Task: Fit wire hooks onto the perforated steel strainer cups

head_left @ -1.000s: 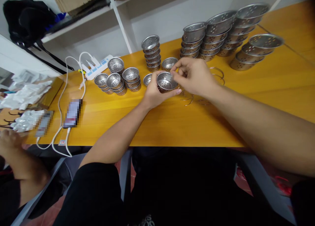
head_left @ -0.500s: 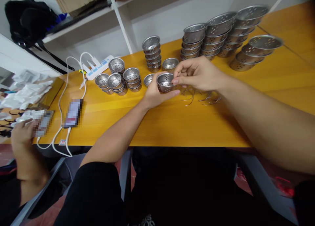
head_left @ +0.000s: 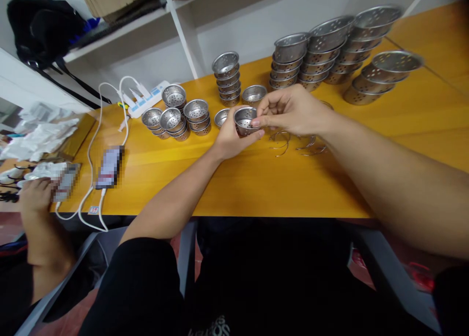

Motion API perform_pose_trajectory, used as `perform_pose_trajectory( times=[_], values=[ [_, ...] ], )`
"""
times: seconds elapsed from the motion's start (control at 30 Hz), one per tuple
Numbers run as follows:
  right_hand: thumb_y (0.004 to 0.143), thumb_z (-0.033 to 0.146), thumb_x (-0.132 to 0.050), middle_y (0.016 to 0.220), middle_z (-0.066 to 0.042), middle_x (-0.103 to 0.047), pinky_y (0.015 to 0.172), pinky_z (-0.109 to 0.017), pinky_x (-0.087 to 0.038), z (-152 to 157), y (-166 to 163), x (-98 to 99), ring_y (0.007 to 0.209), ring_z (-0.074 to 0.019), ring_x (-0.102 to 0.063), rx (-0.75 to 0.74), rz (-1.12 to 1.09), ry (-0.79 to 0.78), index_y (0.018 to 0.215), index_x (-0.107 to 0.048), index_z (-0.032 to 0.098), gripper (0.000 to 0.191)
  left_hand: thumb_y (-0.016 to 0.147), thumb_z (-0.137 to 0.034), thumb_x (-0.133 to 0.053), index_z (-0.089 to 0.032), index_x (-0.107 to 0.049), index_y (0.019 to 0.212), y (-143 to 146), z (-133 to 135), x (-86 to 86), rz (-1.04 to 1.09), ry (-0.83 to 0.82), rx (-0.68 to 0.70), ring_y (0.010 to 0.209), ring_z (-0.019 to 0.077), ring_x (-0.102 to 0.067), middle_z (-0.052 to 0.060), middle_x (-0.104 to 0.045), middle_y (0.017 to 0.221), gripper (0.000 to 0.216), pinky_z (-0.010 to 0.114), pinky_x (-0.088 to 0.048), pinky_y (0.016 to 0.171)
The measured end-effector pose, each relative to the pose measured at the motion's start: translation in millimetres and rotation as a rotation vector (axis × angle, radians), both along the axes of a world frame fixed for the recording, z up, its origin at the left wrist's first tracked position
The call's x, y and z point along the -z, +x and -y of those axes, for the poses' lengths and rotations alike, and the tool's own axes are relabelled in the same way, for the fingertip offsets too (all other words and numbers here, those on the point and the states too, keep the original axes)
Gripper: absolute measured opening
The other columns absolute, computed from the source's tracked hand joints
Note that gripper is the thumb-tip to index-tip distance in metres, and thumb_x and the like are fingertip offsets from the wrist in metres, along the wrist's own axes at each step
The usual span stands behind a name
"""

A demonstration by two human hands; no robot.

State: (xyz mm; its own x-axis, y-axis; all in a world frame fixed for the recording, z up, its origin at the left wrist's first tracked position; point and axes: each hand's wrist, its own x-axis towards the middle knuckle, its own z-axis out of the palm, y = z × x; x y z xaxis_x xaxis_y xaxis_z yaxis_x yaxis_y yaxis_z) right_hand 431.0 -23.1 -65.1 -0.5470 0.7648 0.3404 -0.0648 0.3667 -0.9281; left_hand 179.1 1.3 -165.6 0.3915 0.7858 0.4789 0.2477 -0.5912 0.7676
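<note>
Between both hands [head_left: 256, 123], a shiny perforated steel cup [head_left: 245, 120].

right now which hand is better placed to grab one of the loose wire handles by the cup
Right. The right hand sits just above the wire handles, while the left hand is wrapped around the perforated cup.

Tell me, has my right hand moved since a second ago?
Yes. The right hand has slid slightly left along the small perforated cup, uncovering the wire handles on the table.

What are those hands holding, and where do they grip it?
The left hand cups a small perforated metal cup round its side; the right hand pinches its rim.
</note>
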Motion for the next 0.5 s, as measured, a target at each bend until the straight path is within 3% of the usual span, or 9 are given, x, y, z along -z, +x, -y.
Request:
perform_pose_trajectory(
  times=[0.13, 0.33, 0.5],
  values=[
    [0.090, 0.067, -0.123, 0.076, 0.001, -0.074, 0.062, -0.040, -0.056, -2.3, 0.6, 1.8, 0.067, -0.0197, -0.060, 0.014, 0.035, 0.021, 0.092, -0.087, 0.032, 0.049, 0.104, -0.067, -0.103, -0.028, -0.054, 0.173, -0.5, 0.2, -1.2, 0.000, -0.002, 0.017, 0.142, 0.0351, -0.082, 0.013, -0.074, 0.153, 0.093, 0.066, -0.070, 0.135],
    [0.086, 0.070, -0.123, 0.079, 0.001, -0.078, 0.063, -0.042, -0.057, -7.0, 2.3, 4.1, 0.068, -0.0215, -0.065, 0.016, 0.085, 0.043, 0.090, -0.087, 0.033, 0.052, 0.090, -0.072, -0.114, -0.027, -0.065, 0.165, 1.5, 4.7, -11.4, 0.055, -0.109, 0.015, 0.141, 0.0374, -0.082, 0.013, -0.077, 0.147, 0.100, 0.066, -0.069, 0.135],
    [0.086, 0.078, -0.121, 0.077, 0.000, -0.075, 0.065, -0.043, -0.060, -4.0, 3.1, 1.7, 0.072, -0.0247, -0.070, 0.034, 0.082, 0.014, 0.097, -0.089, 0.034, 0.056, 0.089, -0.069, -0.117, -0.026, -0.068, 0.155, 3.6, 6.4, -14.6, 0.088, -0.113, -0.020, 0.141, 0.0361, -0.083, 0.012, -0.080, 0.145, 0.093, 0.066, -0.070, 0.136]
  ],
)
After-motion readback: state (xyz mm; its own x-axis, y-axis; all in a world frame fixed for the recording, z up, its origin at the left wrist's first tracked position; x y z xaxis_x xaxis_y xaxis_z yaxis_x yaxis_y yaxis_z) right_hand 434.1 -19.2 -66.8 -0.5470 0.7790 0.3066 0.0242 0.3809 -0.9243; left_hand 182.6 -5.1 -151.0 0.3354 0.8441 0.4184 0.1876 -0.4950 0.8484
